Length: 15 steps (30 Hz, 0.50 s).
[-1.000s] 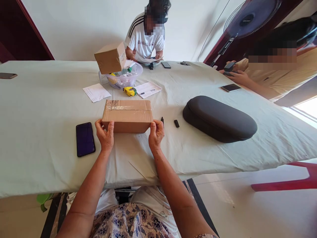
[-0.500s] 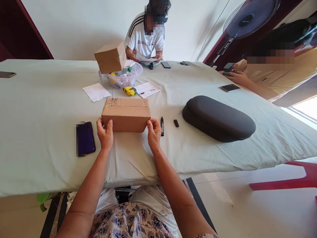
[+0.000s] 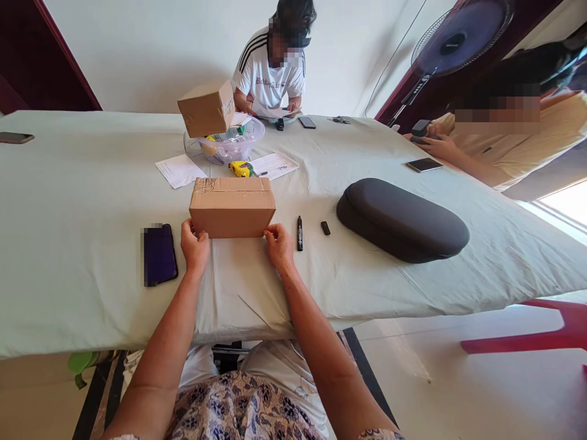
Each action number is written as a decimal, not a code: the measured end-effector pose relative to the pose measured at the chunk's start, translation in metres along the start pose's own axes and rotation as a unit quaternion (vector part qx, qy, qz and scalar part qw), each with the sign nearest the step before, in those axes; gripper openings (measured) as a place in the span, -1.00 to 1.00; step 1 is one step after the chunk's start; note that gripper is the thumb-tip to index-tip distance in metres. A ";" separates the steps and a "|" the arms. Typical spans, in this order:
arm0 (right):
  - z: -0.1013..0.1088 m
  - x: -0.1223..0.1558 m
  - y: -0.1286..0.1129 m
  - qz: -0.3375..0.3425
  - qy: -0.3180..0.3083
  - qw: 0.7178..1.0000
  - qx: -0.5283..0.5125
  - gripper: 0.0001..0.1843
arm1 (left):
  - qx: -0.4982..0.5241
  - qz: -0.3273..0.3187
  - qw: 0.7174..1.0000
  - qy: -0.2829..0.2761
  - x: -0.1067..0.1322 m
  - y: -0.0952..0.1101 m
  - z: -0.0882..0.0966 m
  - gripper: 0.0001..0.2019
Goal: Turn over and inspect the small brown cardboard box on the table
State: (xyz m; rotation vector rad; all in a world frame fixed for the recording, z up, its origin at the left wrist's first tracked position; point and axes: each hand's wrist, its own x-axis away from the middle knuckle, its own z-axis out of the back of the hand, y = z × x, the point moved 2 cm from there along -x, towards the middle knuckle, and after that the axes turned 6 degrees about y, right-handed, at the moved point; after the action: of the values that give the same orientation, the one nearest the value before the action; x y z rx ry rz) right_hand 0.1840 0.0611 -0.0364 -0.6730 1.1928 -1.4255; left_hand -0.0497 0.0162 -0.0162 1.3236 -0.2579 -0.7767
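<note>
We judge the cardboard box (image 3: 232, 208) stiff and light, best held where our left hand (image 3: 195, 247) and right hand (image 3: 278, 244) pinch its near bottom corners.

Bright daylight from the right; wide-angle bending at edges

Bare desk (image 3: 68, 183) open far left, phone (image 3: 158, 254) lying just left of left hand (image 3: 194, 245), marker (image 3: 299, 233) just right of right hand (image 3: 278, 244), black case (image 3: 401, 219) blocking farther right, cardboard box (image 3: 232, 206) directly ahead, clear strip toward near edge
</note>
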 end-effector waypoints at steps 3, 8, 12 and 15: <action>0.002 0.001 -0.002 0.006 -0.020 0.994 0.107 -0.86 | -0.072 -0.020 0.997 -0.004 0.002 0.003 0.002 -0.55; 0.003 0.002 -0.006 0.036 -0.030 0.982 0.180 -0.91 | -0.176 -0.044 0.983 -0.015 0.004 0.003 0.001 -0.58; 0.002 0.002 -0.007 0.027 -0.016 0.995 0.092 -0.88 | -0.160 -0.049 0.986 -0.026 0.002 0.004 0.001 -0.58; 0.001 0.004 -0.011 0.052 0.015 0.998 0.016 -0.83 | -0.120 -0.072 0.990 0.007 0.005 0.008 0.001 -0.47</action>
State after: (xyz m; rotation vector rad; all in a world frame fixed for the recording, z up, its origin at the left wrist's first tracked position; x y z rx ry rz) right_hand 0.1798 0.0564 -0.0272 -0.5609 1.2076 -1.3686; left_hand -0.0441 0.0127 -0.0095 1.1279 -0.0552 -0.8896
